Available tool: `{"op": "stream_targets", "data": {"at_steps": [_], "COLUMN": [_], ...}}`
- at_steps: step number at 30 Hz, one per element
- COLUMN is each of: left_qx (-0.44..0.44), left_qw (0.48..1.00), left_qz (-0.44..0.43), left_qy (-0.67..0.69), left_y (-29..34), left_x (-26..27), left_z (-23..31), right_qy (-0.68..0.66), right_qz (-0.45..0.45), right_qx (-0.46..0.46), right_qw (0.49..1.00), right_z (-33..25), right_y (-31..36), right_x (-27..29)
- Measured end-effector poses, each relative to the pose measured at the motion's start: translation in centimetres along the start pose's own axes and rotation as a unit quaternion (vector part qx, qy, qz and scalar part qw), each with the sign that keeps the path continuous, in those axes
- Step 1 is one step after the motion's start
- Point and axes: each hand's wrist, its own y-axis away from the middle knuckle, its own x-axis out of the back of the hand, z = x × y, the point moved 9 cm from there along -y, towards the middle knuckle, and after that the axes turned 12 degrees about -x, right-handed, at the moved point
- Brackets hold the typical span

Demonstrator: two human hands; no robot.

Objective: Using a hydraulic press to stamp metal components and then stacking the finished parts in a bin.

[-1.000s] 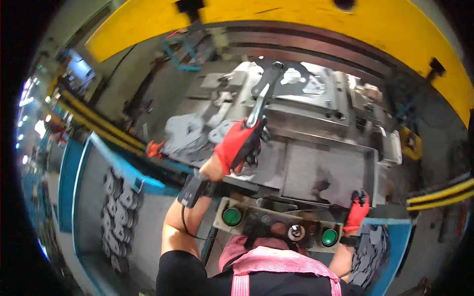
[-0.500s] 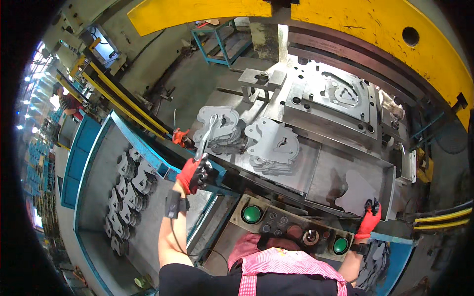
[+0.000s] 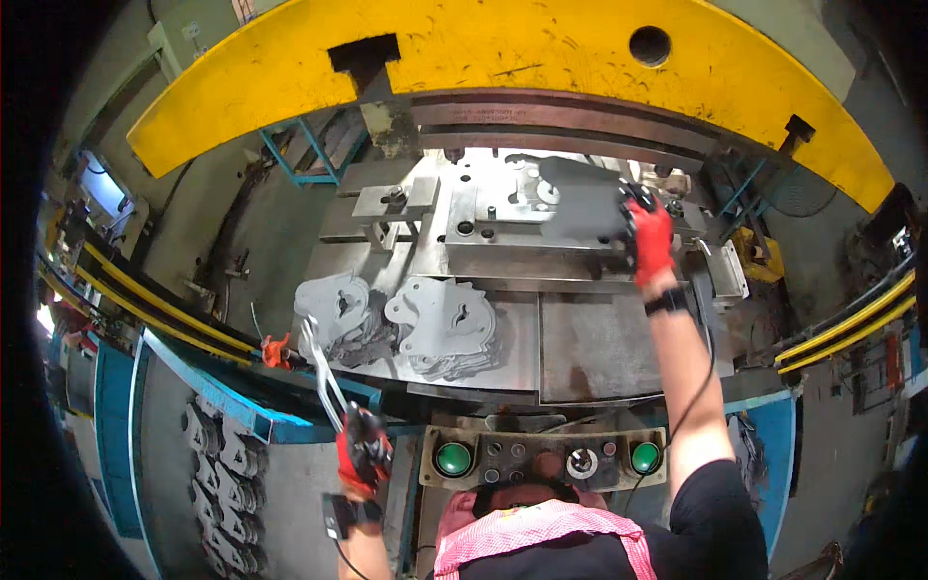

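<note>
My right hand (image 3: 650, 237), in a red glove with dark fingers, grips the right edge of a flat grey sheet-metal blank (image 3: 582, 198). The blank hangs tilted over the lower die (image 3: 512, 256) of a press and hides part of its top. Nearer and to the left, my left hand (image 3: 363, 454), gloved alike, is closed around the handles of long metal tongs (image 3: 324, 372). Their tips reach the near side of a stack of cut grey plates (image 3: 333, 302); whether they touch it I cannot tell. Beside it stands a second plate stack (image 3: 447, 319).
A yellow press beam (image 3: 503, 48) spans the far side. Close to me is a control panel (image 3: 546, 454) with two green buttons. A blue-edged bin (image 3: 300, 493) at left holds several rows of cut plates. A shallow metal tray (image 3: 594, 358) adjoins the stacks.
My right hand has lifted the blank from the tray and carried it up over the die. The left hand with the tongs sits lower in view. The whole view has shifted.
</note>
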Motion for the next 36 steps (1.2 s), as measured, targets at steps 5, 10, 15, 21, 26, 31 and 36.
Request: {"op": "stream_targets", "data": {"at_steps": [5,10,15,21,26,31,36], "left_qx": [0.072,0.118,0.181,0.179,0.205,0.27,0.266], "left_qw": [0.993,0.988,0.947,0.957,0.959,0.909,0.921], "left_qz": [0.058,0.061,0.222,0.164,0.035,-0.013,-0.004], "left_qy": [-0.073,-0.085,-0.146,-0.162,-0.194,-0.317,-0.285], "left_y": [6.3,11.7,12.5,8.9,6.4,5.7,5.2], "left_x": [4.1,8.7,12.6,9.2,6.0,5.1,7.0], "left_z": [-3.8,-7.1,-12.7,-16.7,-18.4,-18.4,-20.6], "right_qy": [0.325,0.54,0.739,0.464,0.413,0.359,0.127], "right_qz": [0.089,0.044,0.046,0.095,0.287,0.223,0.101], "right_qx": [-0.051,-0.01,0.107,0.283,0.023,-0.297,-0.432], "right_qw": [0.94,0.84,0.664,0.834,0.864,0.856,0.887], "right_z": [2.2,1.1,-2.3,-3.8,4.4,19.7,27.8], "right_y": [-10.1,-9.3,-3.8,9.4,21.3,33.9,38.1], "right_x": [-5.4,-9.4,-11.1,1.2,22.9,33.3,32.0]}}
